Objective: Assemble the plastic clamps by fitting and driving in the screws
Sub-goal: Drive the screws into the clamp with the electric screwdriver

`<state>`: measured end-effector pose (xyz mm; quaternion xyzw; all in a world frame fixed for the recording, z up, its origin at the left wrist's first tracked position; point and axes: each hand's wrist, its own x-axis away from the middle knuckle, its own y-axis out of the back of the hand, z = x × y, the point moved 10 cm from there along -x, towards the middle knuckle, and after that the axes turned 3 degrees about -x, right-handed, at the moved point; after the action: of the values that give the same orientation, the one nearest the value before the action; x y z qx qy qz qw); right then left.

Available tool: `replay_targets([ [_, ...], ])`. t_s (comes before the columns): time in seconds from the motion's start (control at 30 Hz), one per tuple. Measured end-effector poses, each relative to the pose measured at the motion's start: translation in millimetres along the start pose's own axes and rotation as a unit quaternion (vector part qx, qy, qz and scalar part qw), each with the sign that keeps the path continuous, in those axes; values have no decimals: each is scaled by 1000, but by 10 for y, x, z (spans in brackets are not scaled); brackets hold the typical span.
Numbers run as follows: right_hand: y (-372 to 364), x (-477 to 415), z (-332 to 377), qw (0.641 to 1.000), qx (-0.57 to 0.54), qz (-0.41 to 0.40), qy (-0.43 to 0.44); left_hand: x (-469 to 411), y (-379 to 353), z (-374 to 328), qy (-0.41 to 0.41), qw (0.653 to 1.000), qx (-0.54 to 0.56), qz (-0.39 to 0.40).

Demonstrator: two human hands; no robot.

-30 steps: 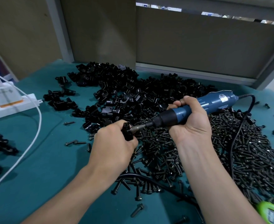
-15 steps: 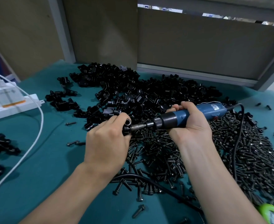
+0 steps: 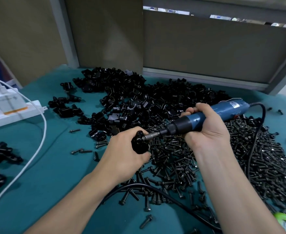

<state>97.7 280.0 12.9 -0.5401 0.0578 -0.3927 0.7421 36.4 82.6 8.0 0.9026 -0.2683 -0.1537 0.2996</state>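
Turned since a moment ago, the clamp (image 3: 139, 146) shows more of itself in the gripping left hand (image 3: 122, 156) above the screws (image 3: 172, 159), while the right hand (image 3: 208, 132) wraps the driver (image 3: 226, 110), its long axis slanting down-left, bit touching the clamp's upper end.

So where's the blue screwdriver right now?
Head view, right of centre: the right hand grips the blue screwdriver above the screw pile, its tip at the black clamp in the left hand.

Left hand (image 3: 123, 150) and right hand (image 3: 208, 132) sit close together, fingers curled in tight grips.
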Motion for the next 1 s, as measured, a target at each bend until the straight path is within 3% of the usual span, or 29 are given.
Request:
replay_targets([
  [0.2, -19, -9, 7, 1000, 6, 14, 18, -19, -15, 52, 24, 999, -22, -1],
  [0.33, -165, 28, 39, 997, 25, 66, 42, 23, -156, 165, 92, 995, 33, 37],
  [0.63, -405, 145, 60, 985, 23, 154, 67, 39, -180, 220, 115, 990, 65, 52],
  [0.87, -394, 120, 24, 982, 21, 178, 53, 37, -201, 242, 126, 988, 72, 52],
  [1.0, -571, 222, 118, 956, 49, 286, 32, 53, -319, 180, 120, 975, 150, 107],
])
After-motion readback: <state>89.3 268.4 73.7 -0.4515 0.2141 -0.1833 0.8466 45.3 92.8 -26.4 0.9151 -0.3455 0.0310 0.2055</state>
